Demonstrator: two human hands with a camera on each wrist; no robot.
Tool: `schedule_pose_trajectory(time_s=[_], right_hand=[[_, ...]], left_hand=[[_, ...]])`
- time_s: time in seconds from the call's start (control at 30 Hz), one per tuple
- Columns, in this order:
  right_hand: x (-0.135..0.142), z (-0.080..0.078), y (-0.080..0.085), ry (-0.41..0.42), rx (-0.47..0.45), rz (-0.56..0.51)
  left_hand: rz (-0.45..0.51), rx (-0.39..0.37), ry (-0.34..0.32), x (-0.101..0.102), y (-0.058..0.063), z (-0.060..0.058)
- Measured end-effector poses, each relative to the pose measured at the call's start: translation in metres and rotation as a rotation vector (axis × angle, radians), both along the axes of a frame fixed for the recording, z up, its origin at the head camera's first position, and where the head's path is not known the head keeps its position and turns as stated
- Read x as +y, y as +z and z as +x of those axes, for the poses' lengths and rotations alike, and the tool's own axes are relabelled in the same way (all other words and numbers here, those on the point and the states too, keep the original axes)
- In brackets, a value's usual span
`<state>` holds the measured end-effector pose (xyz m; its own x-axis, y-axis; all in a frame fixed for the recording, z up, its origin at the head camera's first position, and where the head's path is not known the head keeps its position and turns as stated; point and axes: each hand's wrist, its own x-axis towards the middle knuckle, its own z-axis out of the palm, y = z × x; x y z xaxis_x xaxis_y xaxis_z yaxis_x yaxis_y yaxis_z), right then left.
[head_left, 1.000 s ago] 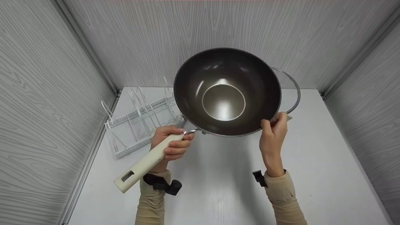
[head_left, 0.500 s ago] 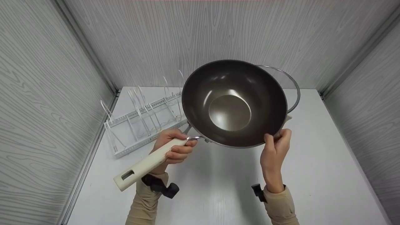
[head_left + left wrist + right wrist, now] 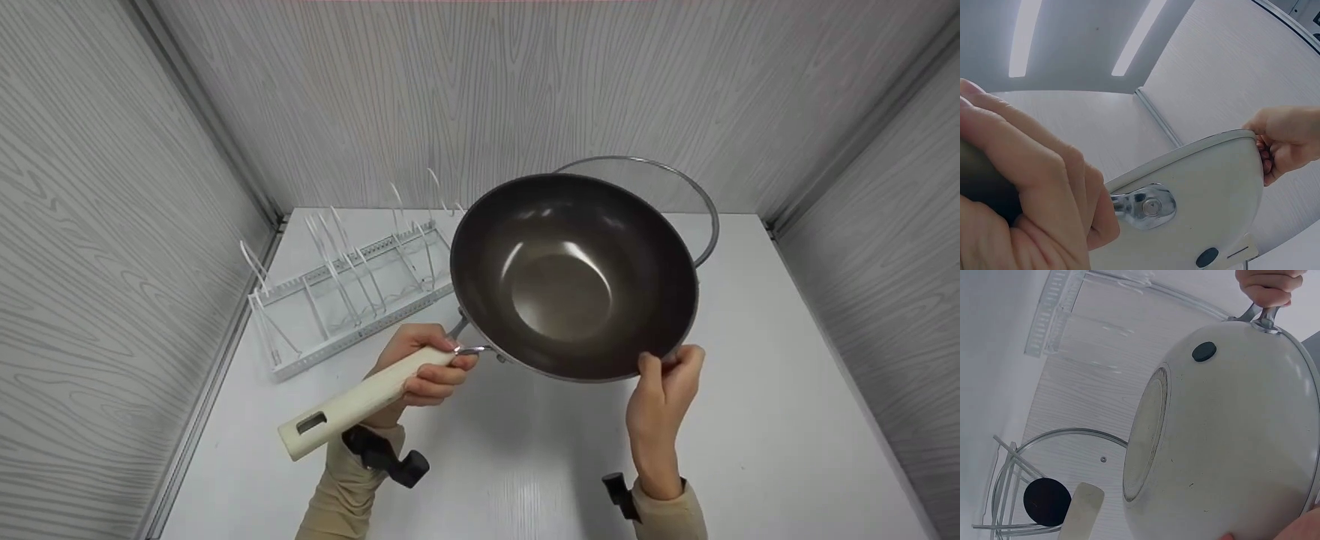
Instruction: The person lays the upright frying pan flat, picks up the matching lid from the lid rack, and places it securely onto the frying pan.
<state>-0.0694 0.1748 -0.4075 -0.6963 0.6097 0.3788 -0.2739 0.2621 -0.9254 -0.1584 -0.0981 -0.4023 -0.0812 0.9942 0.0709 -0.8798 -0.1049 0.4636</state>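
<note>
A deep wok [image 3: 570, 292] with a dark interior and pale outside is lifted above the table, its inside tilted toward me. My left hand [image 3: 431, 384] grips its cream handle [image 3: 352, 409] near the metal bracket. On the opposite side, my right hand [image 3: 661, 420] pinches the rim, thumb inside and fingers beneath. Behind the wok, a clear glass lid [image 3: 709, 217] with a metal rim stands on edge, mostly hidden. The right wrist view shows the lid's black knob [image 3: 1047, 502] beside metal rods [image 3: 1010, 495] and a cream piece [image 3: 1085, 509], which I cannot identify.
A white wire rack [image 3: 375, 322] with upright dividers lies at an angle on the white table [image 3: 765, 420], left of the wok. Grey wood-grain walls [image 3: 465, 82] enclose the table at the back and both sides.
Both hands have brought the wok down the view toward me and slightly right. More of the rack and the lid's rim now shows behind it. The grips look the same.
</note>
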Motion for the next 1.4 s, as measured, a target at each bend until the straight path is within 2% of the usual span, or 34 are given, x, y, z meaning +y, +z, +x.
schedule_pose_trajectory(time_s=[0.37,0.57,0.8,0.93,1.17,1.4], right_hand=[[0.0,0.021,-0.011,-0.021,-0.038,0.005],[0.001,0.028,-0.019,-0.059,-0.086,0.034],[0.014,0.033,-0.056,-0.096,-0.201,0.02],[0.016,0.04,-0.066,-0.118,-0.233,0.027],[0.016,0.049,-0.073,-0.148,-0.238,0.023],[0.017,0.055,-0.076,-0.158,-0.297,0.027]], left_hand=[[-0.023,-0.008,0.009,0.003,-0.014,0.019],[-0.023,-0.012,-0.011,0.005,-0.022,0.023],[-0.039,-0.019,-0.014,0.006,-0.033,0.034],[-0.05,-0.038,-0.017,0.008,-0.039,0.041],[-0.043,-0.061,-0.022,0.009,-0.048,0.049],[-0.048,-0.083,-0.024,0.009,-0.054,0.055]])
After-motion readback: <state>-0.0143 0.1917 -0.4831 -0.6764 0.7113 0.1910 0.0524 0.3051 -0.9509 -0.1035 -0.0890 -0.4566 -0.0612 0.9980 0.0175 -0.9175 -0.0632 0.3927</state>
